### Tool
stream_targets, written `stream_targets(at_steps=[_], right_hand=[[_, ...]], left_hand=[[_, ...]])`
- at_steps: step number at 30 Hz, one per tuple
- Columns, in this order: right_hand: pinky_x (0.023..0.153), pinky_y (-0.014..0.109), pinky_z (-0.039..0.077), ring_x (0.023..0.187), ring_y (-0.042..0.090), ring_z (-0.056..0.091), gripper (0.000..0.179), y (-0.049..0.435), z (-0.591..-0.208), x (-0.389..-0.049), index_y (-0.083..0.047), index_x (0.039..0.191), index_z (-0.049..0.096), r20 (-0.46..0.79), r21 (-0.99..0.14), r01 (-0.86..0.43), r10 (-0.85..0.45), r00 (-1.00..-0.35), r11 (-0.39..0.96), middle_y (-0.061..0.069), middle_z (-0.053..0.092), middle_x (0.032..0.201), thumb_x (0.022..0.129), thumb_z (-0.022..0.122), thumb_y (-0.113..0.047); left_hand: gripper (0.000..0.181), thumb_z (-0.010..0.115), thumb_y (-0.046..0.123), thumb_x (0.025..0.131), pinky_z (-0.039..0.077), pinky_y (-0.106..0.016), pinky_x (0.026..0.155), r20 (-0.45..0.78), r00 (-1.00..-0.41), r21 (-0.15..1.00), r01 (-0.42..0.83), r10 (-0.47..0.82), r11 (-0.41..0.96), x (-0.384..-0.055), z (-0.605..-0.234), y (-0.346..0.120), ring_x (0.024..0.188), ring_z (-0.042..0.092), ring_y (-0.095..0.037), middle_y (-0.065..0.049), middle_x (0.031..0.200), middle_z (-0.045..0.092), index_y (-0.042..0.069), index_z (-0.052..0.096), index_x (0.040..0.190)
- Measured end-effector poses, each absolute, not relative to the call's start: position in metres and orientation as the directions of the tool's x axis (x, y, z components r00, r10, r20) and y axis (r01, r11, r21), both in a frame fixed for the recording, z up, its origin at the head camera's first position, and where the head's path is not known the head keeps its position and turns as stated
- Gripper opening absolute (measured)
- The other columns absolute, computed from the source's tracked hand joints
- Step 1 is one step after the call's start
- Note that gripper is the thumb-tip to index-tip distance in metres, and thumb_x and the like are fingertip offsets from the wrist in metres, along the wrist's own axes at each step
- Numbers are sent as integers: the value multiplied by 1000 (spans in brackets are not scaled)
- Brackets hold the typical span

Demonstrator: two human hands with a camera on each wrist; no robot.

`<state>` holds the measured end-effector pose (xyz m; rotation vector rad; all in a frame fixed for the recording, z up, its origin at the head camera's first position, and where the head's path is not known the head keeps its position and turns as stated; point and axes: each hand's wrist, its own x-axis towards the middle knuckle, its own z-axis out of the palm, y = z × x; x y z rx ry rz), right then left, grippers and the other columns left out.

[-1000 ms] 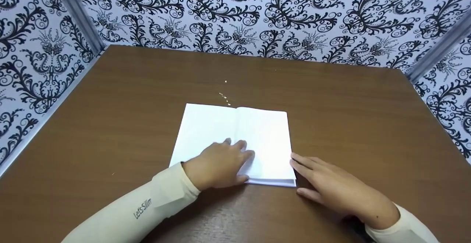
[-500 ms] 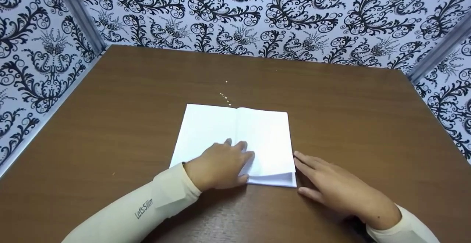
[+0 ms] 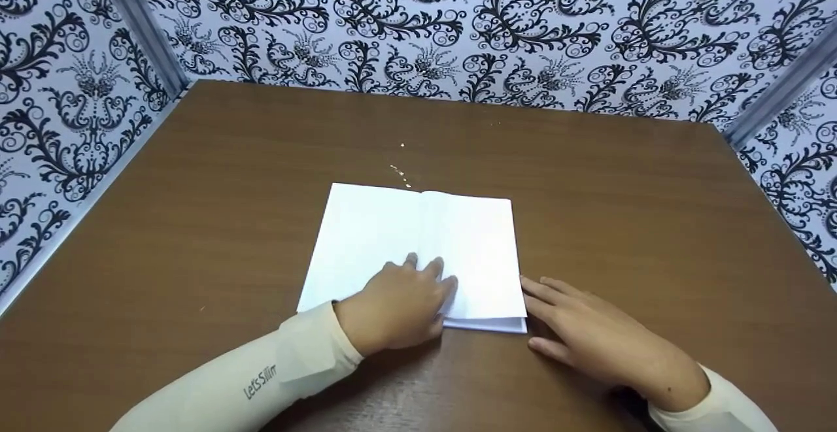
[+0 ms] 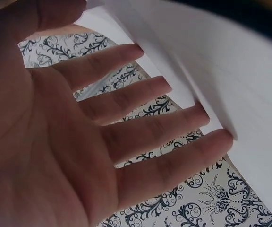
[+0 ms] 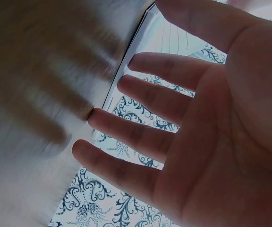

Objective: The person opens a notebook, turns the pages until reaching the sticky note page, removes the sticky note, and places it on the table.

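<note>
Left hand [image 3: 400, 306] and right hand [image 3: 592, 334], straight-fingered, released, on and beside smooth, white, rectangular pages [image 3: 422, 229] respectively.

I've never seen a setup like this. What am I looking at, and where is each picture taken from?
There is no machine here, just a person's two bare hands. One camera, worn on the head, looks down over the brown table; the other two sit on the wrists, each showing its own palm and fingers close up.

On the table lies an open book with white pages, and beyond it a few pale flecks. The left hand rests on the pages near the middle fold, fingers spread. The right hand has its fingertips by the book's right edge. Neither hand grips anything.
</note>
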<state>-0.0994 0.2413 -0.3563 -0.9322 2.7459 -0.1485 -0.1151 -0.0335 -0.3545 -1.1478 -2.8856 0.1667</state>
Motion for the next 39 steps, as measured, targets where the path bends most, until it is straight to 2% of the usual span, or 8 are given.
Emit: stream_targets(at_steps=[7, 10, 13, 17, 23, 29, 33, 39], right_hand=[[104, 64, 42, 141, 45, 41, 61, 241, -357, -99, -8, 147, 49, -184, -153, -597, -616, -766, 788, 13, 39, 159, 95, 67, -34], [103, 64, 42, 141, 45, 41, 62, 241, -357, -99, -9, 148, 48, -185, -153, -595, -614, -767, 789, 12, 39, 159, 95, 67, -34], [102, 65, 43, 140, 45, 42, 60, 242, -358, -99, -9, 147, 49, -178, -154, -603, -623, -762, 782, 13, 40, 158, 96, 66, -35], [102, 65, 43, 138, 46, 44, 58, 243, -359, -101, -11, 147, 49, -160, -163, -623, -644, -748, 765, 13, 42, 157, 97, 63, -38], [100, 62, 45, 135, 44, 48, 59, 244, -359, -102, -13, 148, 48, -144, -146, -643, -659, -738, 752, 11, 43, 156, 97, 63, -37], [100, 60, 46, 134, 43, 50, 58, 244, -359, -102, -12, 148, 50, -118, -130, -657, -669, -734, 743, 11, 45, 155, 97, 64, -34], [101, 60, 45, 134, 44, 49, 58, 244, -360, -103, -12, 148, 49, -127, -138, -652, -666, -735, 746, 11, 44, 156, 97, 64, -35], [101, 61, 45, 135, 44, 49, 59, 244, -360, -103, -12, 149, 48, -137, -144, -646, -661, -737, 750, 10, 43, 157, 97, 63, -36]], left_hand=[[24, 60, 24, 92, 60, -45, 57, 151, -705, -206, 663, 693, 720, -110, -365, -29, 89, 74, -37, -15, 113, 72, 9, 70, 109], [20, 63, 23, 90, 58, -41, 52, 202, -698, -231, 648, 687, 726, -110, -368, -27, 77, 73, -32, -12, 104, 73, 11, 71, 103], [13, 66, 25, 88, 53, -35, 47, 249, -681, -253, 641, 689, 725, -111, -369, -27, 62, 67, -24, -7, 87, 71, 13, 69, 91], [17, 71, 31, 87, 46, -32, 43, 288, -665, -256, 640, 689, 724, -113, -367, -27, 52, 58, -18, -1, 72, 65, 15, 67, 83], [13, 72, 29, 88, 47, -30, 46, 326, -659, -206, 650, 678, 732, -120, -359, -26, 53, 60, -15, 0, 72, 69, 16, 69, 85], [10, 71, 24, 88, 45, -32, 48, 431, -642, -144, 644, 634, 751, -123, -350, -27, 54, 61, -16, 2, 70, 68, 16, 67, 86], [9, 70, 20, 88, 46, -32, 48, 504, -636, -92, 634, 585, 768, -124, -345, -28, 55, 63, -16, 1, 73, 69, 15, 69, 95], [23, 68, 14, 87, 46, -33, 47, 588, -621, -21, 629, 518, 777, -125, -336, -32, 54, 62, -17, 1, 74, 69, 14, 70, 110]])
